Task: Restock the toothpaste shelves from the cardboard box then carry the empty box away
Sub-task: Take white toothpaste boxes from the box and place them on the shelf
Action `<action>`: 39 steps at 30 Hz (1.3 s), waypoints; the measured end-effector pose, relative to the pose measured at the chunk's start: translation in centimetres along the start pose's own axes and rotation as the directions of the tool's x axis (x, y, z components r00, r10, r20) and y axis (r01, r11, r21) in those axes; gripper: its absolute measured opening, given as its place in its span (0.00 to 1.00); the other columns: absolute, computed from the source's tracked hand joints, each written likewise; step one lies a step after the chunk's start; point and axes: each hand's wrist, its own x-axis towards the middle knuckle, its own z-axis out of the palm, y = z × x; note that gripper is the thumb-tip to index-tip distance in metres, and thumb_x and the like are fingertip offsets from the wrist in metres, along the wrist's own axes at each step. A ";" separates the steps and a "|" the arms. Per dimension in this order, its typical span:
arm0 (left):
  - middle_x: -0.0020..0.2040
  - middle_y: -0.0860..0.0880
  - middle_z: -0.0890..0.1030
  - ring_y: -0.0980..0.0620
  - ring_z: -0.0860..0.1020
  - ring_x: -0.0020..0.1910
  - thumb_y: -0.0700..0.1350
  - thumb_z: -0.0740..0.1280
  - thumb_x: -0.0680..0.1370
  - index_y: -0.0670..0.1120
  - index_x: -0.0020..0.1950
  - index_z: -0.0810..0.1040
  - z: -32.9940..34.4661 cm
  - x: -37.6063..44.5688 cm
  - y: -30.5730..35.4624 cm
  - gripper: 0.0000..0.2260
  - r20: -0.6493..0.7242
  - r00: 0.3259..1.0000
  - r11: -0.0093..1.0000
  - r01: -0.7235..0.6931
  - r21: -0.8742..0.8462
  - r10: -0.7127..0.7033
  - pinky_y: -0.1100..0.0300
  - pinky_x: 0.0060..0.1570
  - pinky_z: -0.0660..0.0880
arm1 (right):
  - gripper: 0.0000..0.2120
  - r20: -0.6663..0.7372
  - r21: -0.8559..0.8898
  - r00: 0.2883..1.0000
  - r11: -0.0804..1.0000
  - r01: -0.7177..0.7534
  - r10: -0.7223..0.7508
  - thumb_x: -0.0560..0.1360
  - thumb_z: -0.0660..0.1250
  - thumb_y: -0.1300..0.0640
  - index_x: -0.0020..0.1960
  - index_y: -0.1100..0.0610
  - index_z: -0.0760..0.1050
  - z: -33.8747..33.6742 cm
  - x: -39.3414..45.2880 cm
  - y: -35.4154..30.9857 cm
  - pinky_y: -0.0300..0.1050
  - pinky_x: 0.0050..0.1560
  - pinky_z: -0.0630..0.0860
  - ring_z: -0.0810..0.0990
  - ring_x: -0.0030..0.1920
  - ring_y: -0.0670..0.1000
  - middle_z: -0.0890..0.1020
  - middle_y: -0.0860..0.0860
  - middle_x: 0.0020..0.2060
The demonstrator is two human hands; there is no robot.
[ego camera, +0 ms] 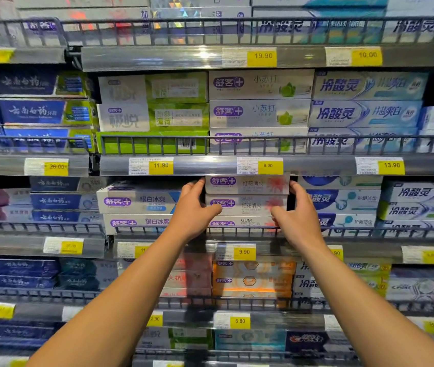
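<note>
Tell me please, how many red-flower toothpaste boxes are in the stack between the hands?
3: top box under the price rail, middle box held by both hands, bottom box behind the wire fence. More may sit hidden behind.

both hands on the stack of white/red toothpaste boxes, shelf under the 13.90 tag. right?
Not quite. The left hand and right hand do flank the stack of white and red toothpaste boxes, but the head view shows that stack directly under the 8.00 price tag. The 13.90 price tag sits further right, above blue boxes.

Grey wire-fronted store shelving (237, 165) carries yellow price tags (261, 58).
</note>
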 end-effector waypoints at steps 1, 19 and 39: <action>0.74 0.48 0.61 0.46 0.68 0.67 0.46 0.71 0.75 0.48 0.79 0.57 0.0 0.0 0.0 0.36 0.004 1.000 1.000 0.001 0.005 -0.001 0.47 0.67 0.70 | 0.34 0.005 -0.011 1.000 1.000 0.000 0.000 0.73 0.68 0.55 0.76 0.48 0.59 0.0 -0.1 -0.1 0.54 0.67 0.70 0.68 0.70 0.51 0.66 0.48 0.72; 0.65 0.54 0.73 0.59 0.76 0.51 0.45 0.69 0.76 0.50 0.74 0.68 -0.4 -5.3 -1.8 0.27 -0.126 0.992 0.983 -0.007 -0.186 -0.016 0.55 0.56 0.74 | 0.29 -0.032 -0.048 0.999 0.998 0.031 -0.033 0.75 0.68 0.51 0.73 0.51 0.63 1.6 -5.5 0.5 0.34 0.46 0.72 0.79 0.45 0.42 0.69 0.48 0.67; 0.61 0.52 0.79 0.56 0.77 0.56 0.47 0.70 0.77 0.48 0.69 0.74 3.6 -34.1 -18.4 0.21 0.207 0.794 0.803 0.593 -0.058 -0.572 0.62 0.57 0.71 | 0.26 0.573 -0.386 0.714 0.901 -0.198 0.403 0.76 0.67 0.49 0.72 0.53 0.67 9.0 -33.5 13.9 0.46 0.61 0.71 0.73 0.59 0.50 0.71 0.50 0.65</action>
